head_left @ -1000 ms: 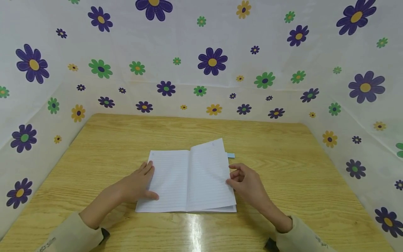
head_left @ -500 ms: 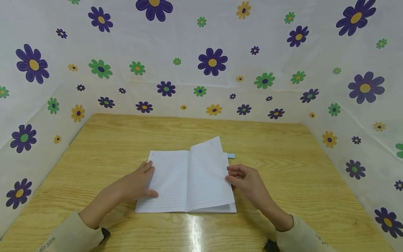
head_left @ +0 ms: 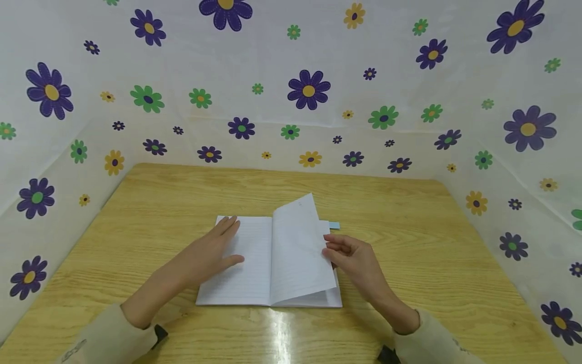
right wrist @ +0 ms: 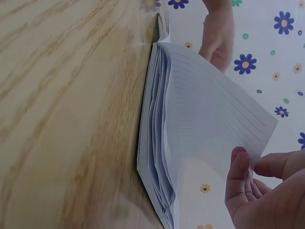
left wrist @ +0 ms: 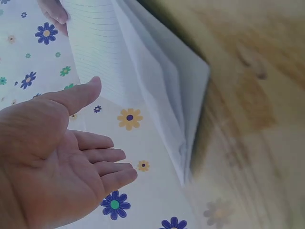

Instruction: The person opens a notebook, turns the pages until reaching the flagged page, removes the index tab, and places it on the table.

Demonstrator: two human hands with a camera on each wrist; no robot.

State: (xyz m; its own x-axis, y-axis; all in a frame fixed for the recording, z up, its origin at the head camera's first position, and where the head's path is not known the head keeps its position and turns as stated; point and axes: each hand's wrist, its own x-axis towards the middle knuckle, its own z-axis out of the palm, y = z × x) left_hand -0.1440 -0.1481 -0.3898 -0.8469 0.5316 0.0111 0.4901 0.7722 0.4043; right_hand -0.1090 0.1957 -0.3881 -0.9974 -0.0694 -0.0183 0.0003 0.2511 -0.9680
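Observation:
An open notebook (head_left: 247,283) with lined white pages lies on the wooden table. Its right-hand page (head_left: 300,253) is lifted and slants upward, and my right hand (head_left: 356,260) pinches that page's outer edge between thumb and fingers. The right wrist view shows the raised page (right wrist: 219,114) in this pinch. My left hand (head_left: 211,255) is over the left page with fingers straight and thumb spread. In the left wrist view the left hand (left wrist: 62,157) appears off the paper, palm visible and holding nothing. A light blue tab (head_left: 334,225) sticks out at the notebook's right side.
The wooden table (head_left: 391,207) extends around the notebook. A white cloth (head_left: 268,55) with purple, green and yellow flowers encloses the table at the back and both sides. Dark straps (head_left: 159,334) show by the sleeves.
The right-hand page has risen further and its corner has shifted left, with my right hand pinching it. My left hand has lifted and moved right, further over the left page.

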